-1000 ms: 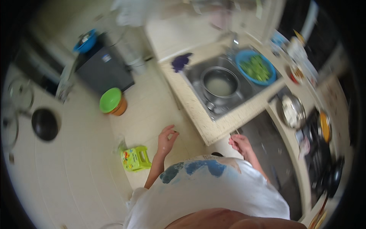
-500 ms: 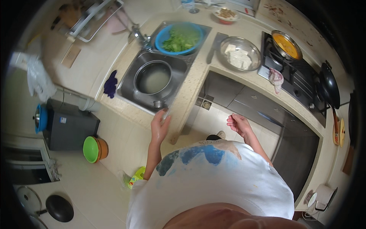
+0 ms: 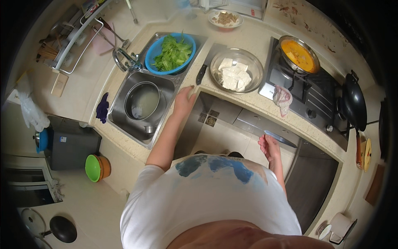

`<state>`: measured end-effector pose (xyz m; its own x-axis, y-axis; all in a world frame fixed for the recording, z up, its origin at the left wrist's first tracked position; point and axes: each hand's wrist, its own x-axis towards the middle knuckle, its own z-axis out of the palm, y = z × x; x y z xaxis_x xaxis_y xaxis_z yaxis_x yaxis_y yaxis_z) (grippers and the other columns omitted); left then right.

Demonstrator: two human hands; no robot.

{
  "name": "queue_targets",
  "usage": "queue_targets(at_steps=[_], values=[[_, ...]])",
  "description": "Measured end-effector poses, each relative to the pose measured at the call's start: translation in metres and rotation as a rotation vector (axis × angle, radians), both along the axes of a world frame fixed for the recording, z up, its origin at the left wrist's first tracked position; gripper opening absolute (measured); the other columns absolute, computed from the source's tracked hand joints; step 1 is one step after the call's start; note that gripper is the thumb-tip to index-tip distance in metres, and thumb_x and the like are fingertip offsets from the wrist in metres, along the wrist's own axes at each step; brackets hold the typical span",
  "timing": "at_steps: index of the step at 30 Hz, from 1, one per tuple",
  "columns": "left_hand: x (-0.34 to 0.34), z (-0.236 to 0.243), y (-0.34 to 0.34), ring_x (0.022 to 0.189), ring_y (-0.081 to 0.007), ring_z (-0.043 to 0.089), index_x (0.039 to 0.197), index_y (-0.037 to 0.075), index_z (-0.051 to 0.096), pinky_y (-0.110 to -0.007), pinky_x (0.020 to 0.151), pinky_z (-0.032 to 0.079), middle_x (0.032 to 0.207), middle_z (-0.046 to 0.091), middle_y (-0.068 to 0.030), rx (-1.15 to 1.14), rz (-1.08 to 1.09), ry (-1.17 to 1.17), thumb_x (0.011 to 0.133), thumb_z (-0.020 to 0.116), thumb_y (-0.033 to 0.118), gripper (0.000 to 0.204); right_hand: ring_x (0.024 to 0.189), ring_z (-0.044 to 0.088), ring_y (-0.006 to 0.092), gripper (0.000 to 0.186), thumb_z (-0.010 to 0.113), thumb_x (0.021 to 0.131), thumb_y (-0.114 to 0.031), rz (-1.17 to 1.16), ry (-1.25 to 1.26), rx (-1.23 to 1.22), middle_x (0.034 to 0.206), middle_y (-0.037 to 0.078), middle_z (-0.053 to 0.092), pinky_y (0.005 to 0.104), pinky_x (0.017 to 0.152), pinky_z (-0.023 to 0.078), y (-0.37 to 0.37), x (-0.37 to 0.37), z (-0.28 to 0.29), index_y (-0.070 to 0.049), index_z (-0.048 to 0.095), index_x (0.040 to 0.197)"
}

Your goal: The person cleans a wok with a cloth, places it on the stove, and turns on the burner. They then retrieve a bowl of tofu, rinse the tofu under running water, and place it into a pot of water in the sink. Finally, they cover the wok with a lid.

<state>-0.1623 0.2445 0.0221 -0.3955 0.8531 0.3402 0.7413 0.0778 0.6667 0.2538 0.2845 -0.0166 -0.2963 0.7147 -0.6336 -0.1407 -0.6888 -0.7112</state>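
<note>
My left hand [image 3: 184, 101] is over the counter edge between the sink and a kitchen knife [image 3: 202, 74], fingers stretched toward its black handle. It holds nothing, and I cannot tell whether it touches the counter. My right hand [image 3: 269, 147] hangs in front of the lower cabinets, empty, its fingers loosely curled and a little apart. Beside the knife stands a steel bowl [image 3: 258, 74] with white tofu-like pieces [image 3: 234, 76]. In the sink [image 3: 120, 120] sits a steel pot [image 3: 129, 101] of cloudy water. Behind it, a blue basin [image 3: 150, 62] holds green leaves [image 3: 172, 52].
A pan of orange food [image 3: 300, 57] is on the gas stove [image 3: 309, 91], with a crumpled cloth [image 3: 282, 100] at its front edge. A black wok [image 3: 354, 101] stands farther right. A plate of food [image 3: 226, 19] is at the back; a purple cloth [image 3: 102, 108] lies left of the sink.
My left hand has moved from the sink's near edge forward to beside the knife handle. My right hand has dropped slightly toward my body. The whole view has shifted toward the stove side.
</note>
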Motion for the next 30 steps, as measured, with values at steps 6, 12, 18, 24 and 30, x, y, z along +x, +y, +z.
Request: queue_targets(at_steps=[6, 12, 18, 24, 30], values=[[-0.014, -0.018, 0.080, 0.103, -0.0371, 0.052, 0.117, 0.002, 0.051, -0.041, 0.087, 0.043, 0.111, 0.054, -0.0200, -0.107, -0.012, 0.069, 0.073, 0.066, 0.008, 0.046, 0.069, 0.064, 0.0113, 0.017, 0.055, 0.091, -0.023, -0.129, -0.044, -0.048, 0.080, 0.003, 0.065, 0.0182, 0.052, 0.048, -0.025, 0.014, -0.001, -0.007, 0.060, 0.094], [-0.029, -0.037, 0.131, 0.104, -0.0383, 0.052, 0.121, 0.004, 0.045, -0.043, 0.086, 0.045, 0.111, 0.053, -0.0218, -0.360, 0.035, 0.118, 0.069, 0.066, 0.006, 0.056, 0.072, 0.064, 0.0123, 0.017, 0.056, 0.091, -0.023, -0.139, -0.141, -0.042, 0.084, 0.004, 0.065, 0.0188, 0.052, 0.048, -0.002, -0.019, 0.016, -0.007, 0.060, 0.095], [-0.056, -0.036, 0.143, 0.088, -0.0401, 0.059, 0.113, -0.001, 0.050, -0.044, 0.076, 0.047, 0.090, 0.060, -0.0269, -0.235, -0.017, -0.112, 0.067, 0.065, 0.012, 0.050, 0.076, 0.063, 0.0118, 0.025, 0.057, 0.090, -0.029, 0.014, -0.092, 0.034, 0.090, 0.004, 0.065, 0.0188, 0.057, 0.048, 0.014, -0.061, 0.038, -0.006, 0.059, 0.103], [-0.087, -0.022, 0.119, 0.089, -0.0332, 0.061, 0.117, -0.006, 0.049, -0.036, 0.078, 0.047, 0.095, 0.061, -0.0237, -0.107, -0.009, -0.238, 0.070, 0.063, 0.011, 0.052, 0.079, 0.064, 0.0160, 0.043, 0.053, 0.092, -0.033, 0.102, -0.058, 0.107, 0.097, 0.010, 0.062, 0.0216, 0.060, 0.051, 0.059, -0.120, 0.049, 0.000, 0.046, 0.119], [-0.133, -0.015, 0.076, 0.092, -0.0167, 0.055, 0.124, -0.005, 0.042, -0.028, 0.079, 0.045, 0.109, 0.055, -0.0109, 0.175, -0.055, -0.521, 0.079, 0.060, -0.001, 0.049, 0.075, 0.067, 0.0207, 0.039, 0.052, 0.092, -0.022, 0.137, -0.238, 0.198, 0.091, 0.017, 0.062, 0.0231, 0.057, 0.055, 0.105, -0.160, 0.049, 0.008, 0.043, 0.115]])
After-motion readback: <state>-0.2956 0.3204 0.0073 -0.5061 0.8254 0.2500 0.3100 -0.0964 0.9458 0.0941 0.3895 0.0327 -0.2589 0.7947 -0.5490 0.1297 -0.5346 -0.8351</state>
